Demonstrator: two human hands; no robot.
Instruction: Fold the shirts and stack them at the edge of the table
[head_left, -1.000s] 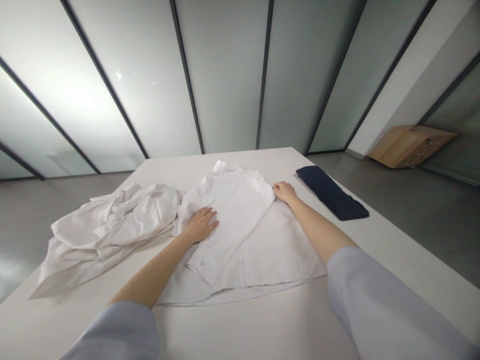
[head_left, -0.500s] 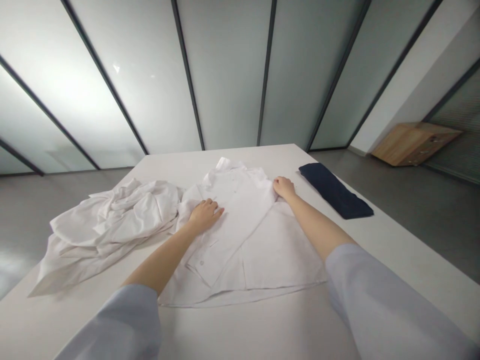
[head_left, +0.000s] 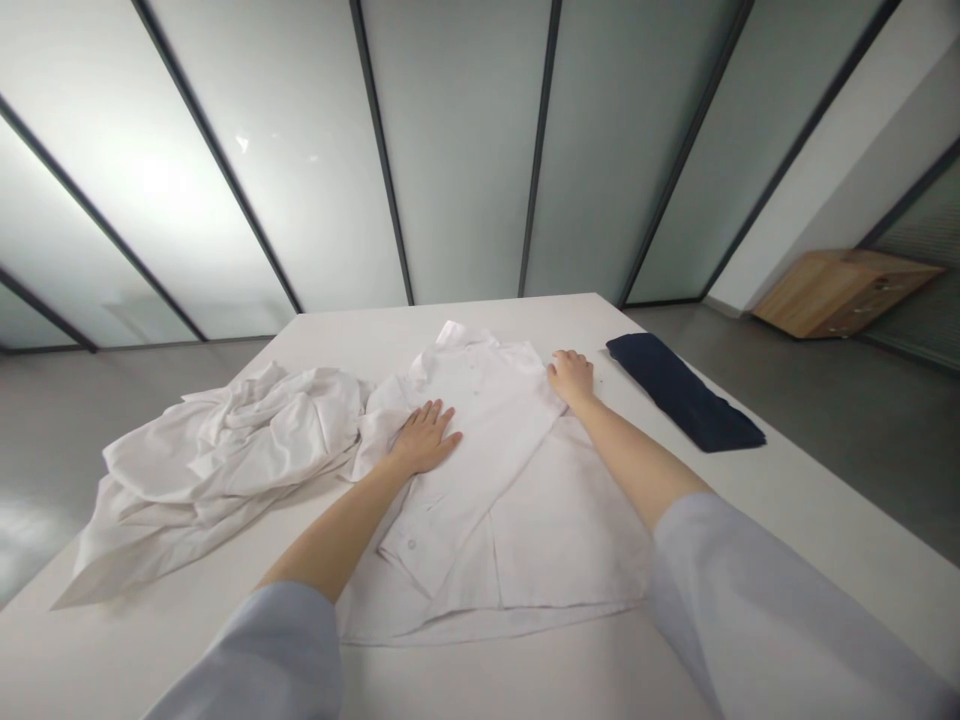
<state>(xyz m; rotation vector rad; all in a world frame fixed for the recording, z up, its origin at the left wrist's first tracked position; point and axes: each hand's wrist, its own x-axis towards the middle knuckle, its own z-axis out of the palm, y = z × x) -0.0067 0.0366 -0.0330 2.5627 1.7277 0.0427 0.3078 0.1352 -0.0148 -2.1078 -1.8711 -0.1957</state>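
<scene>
White garment (head_left: 491, 440) lies beneath the left hand (head_left: 427, 438).

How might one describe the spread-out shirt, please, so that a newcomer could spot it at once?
Find the white table before the frosted glass wall. In its middle lies the shirt, with the left hand flat on it and the right hand at its edge. It is white, unlike the dark cloth, and spread out, unlike the crumpled white cloth.

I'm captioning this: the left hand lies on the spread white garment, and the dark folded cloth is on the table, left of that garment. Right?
Wrong side: the head view shows the dark folded cloth on the table, right of the spread white garment. The left hand does lie on it.
</scene>
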